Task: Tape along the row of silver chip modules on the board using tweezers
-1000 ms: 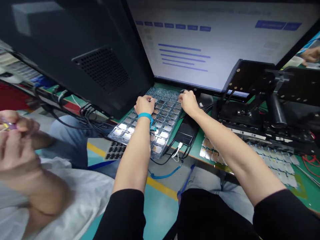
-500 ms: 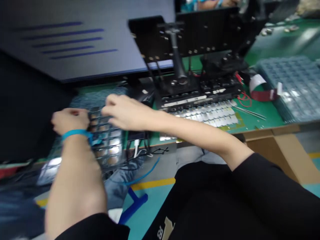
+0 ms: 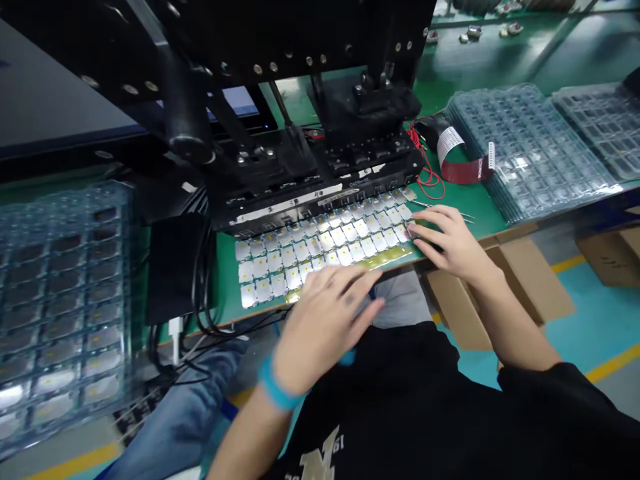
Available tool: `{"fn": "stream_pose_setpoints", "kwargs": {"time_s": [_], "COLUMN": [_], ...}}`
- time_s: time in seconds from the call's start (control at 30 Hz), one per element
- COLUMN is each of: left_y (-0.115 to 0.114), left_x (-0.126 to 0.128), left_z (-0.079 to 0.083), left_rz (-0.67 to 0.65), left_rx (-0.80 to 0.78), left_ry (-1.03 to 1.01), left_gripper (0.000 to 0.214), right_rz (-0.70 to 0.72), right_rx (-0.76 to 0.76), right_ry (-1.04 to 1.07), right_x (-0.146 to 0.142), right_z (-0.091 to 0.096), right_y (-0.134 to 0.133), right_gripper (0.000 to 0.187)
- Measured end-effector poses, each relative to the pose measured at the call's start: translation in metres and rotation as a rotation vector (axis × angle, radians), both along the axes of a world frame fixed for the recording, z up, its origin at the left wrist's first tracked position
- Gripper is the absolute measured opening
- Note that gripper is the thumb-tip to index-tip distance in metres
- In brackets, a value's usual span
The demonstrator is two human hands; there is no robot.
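Rows of small square silver modules (image 3: 337, 237) with yellow dots lie on the green bench in front of a black test fixture (image 3: 320, 193). My right hand (image 3: 447, 243) is at the right end of these rows, fingers spread, with the fingertips at the last modules. Whether they press on one I cannot tell. My left hand (image 3: 330, 310), wearing a blue wristband (image 3: 277, 383), hovers slightly blurred over the front edge of the rows. Its fingers are stretched out, the thumb apart, and nothing shows in it. Yellow film (image 3: 387, 257) runs along the bench edge between the hands.
Clear plastic trays stand at left (image 3: 65, 300) and in a stack at right (image 3: 535, 153). Tweezers (image 3: 463, 213), a red wire (image 3: 430, 180) and a ribbon cable (image 3: 465, 170) lie beside the fixture. Black cables (image 3: 203, 280) hang at left; cardboard boxes (image 3: 520, 293) are below.
Both hands have left the tray on the left and moved right to the silver modules. The view has swung right and closer to the fixture.
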State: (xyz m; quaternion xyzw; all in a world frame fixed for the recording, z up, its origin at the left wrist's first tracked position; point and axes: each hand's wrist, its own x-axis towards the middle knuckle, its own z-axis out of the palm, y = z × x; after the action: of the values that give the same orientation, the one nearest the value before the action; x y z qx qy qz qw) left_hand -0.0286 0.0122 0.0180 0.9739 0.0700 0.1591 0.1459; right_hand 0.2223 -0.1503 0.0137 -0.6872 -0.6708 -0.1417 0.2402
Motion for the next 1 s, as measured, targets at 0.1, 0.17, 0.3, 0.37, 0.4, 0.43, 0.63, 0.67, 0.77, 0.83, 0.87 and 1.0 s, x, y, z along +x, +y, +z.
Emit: {"fn": "stream_pose_setpoints", "kwargs": {"time_s": [0.1,0.17,0.3,0.37,0.4,0.43,0.63,0.67,0.77,0.83,0.87,1.0], "left_y": [-0.031,-0.035,-0.031,-0.028,-0.027,-0.025,-0.016,-0.013,0.003,0.022,0.032,0.073], "left_x": [0.068,0.088,0.091,0.090,0.090,0.091,0.101,0.102,0.106,0.109,0.111,0.121], "left_z": [-0.009,-0.004,0.006,0.008,0.009,0.009,0.012,0.015,0.027,0.036,0.039,0.038], "left_rz": [0.101,0.111,0.038,-0.001,-0.029,-0.060,-0.179,-0.185,-0.115,0.007,0.080,0.270], "left_rx": [0.089,0.131,0.191,0.218,0.231,0.243,0.270,0.268,0.223,0.172,0.149,0.084], "left_ry": [0.071,0.104,0.098,0.070,0.060,0.056,0.048,0.032,-0.052,-0.112,-0.140,-0.171], "left_gripper": [0.048,0.049,0.034,0.027,0.024,0.022,0.015,0.016,0.016,0.017,0.018,0.019], "right_rz": [0.024,0.041,0.109,0.144,0.156,0.165,0.188,0.185,0.105,0.029,0.008,0.030], "right_rx": [-0.069,-0.108,-0.196,-0.238,-0.255,-0.268,-0.297,-0.269,-0.133,-0.054,-0.024,0.053], "right_ry": [0.047,0.066,0.067,0.063,0.057,0.048,0.072,0.105,0.184,0.194,0.190,0.142], "right_x": [0.003,0.008,0.016,0.017,0.018,0.018,0.024,0.026,0.032,0.036,0.039,0.051], "right_z": [-0.009,-0.012,-0.004,0.002,0.004,0.006,0.011,0.014,0.028,0.037,0.040,0.039], "right_y": [-0.004,-0.011,-0.020,-0.020,-0.020,-0.019,-0.017,-0.014,0.004,0.026,0.040,0.095], "right_gripper": [0.021,0.021,0.021,0.022,0.022,0.022,0.022,0.020,0.020,0.025,0.026,0.026]}}
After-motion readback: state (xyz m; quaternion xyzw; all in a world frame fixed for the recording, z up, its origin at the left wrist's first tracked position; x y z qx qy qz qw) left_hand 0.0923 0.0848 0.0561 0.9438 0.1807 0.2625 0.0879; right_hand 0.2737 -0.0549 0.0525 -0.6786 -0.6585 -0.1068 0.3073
